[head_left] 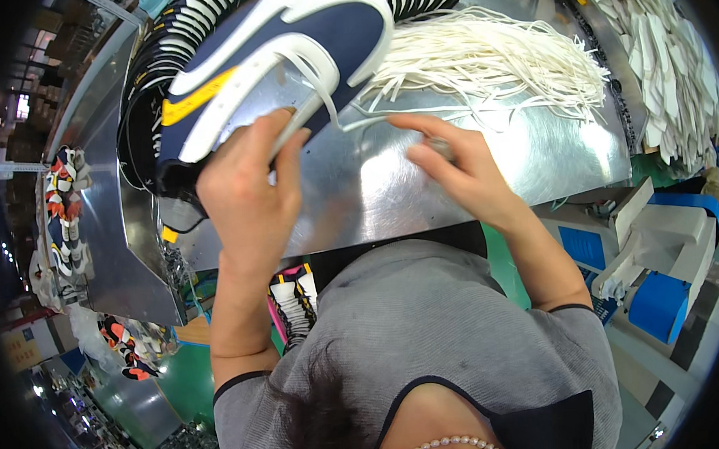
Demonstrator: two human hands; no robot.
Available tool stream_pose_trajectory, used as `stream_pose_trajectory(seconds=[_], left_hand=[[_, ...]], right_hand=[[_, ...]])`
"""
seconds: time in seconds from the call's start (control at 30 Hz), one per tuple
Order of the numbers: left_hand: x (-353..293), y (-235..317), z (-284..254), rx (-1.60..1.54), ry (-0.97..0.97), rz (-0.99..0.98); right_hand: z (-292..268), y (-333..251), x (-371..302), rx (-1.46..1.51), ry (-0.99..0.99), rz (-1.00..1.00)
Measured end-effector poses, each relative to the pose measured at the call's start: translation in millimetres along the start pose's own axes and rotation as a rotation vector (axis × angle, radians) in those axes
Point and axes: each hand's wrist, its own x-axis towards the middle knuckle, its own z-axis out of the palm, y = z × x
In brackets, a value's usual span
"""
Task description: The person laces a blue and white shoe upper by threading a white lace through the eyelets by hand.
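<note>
A navy shoe upper [356,42] with white trim and a yellow stripe lies at the front left of the metal table. At its near end, my left hand [247,177] is closed, thumb and fingers pinching the white edge. A white lace [326,96] loops out of the upper and runs right toward my right index fingertip. My right hand [458,158] has its thumb and index finger apart, while a small grey metallic piece [439,148] sits tucked in its curled fingers; its kind is unclear. Beyond the right hand spreads a pile of white laces [489,59].
Long rows of stacked shoe uppers [191,30] curve along the table's far left. White flat strips [669,78] are heaped at the far right. A white and blue machine [657,241] stands to my right. More coloured uppers [66,211] lie off to the left.
</note>
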Motion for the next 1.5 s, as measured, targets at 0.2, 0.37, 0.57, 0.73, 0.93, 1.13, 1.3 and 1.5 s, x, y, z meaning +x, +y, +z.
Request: stream_pose_trajectory(seconds=[0.2, 0.37, 0.57, 0.73, 0.93, 1.13, 1.3, 1.5], left_hand=[[-0.7, 12.2, -10.5, 0.004, -0.002, -0.013], [5.8, -2.9, -19.8, -0.073, 0.072, -0.048], [35.2, -25.3, -58.9, -0.314, 0.289, -0.33], [17.7, -22.6, -17.7, -0.311, -0.295, -0.352], [-50.6, -36.6, 44.6, -0.135, -0.745, -0.342], [-38.1, -31.8, 33.6, -0.126, -0.713, -0.121], [-22.9, -8.3, 41.2, -0.095, -0.667, -0.183], [-27.2, -11.7, 67.3, 0.015, -0.712, -0.29]], right_hand=[[43.9, 1.7, 50.9, 0.025, -0.082, -0.1], [30.0, 10.0, 31.8, -0.145, -0.266, -0.214], [-42.8, 35.9, -78.4, -0.501, -0.435, -0.12], [-56.1, 30.1, -119.8, -0.328, -0.37, 0.117], [-4.8, 22.5, -40.7, 0.232, -0.025, 0.265], [46.2, 38.9, 39.0, 0.301, 0.005, 0.084], [55.7, 54.6, 53.1, 0.271, 0.104, 0.031], [52.7, 55.8, 61.0, 0.281, 0.064, 0.12]])
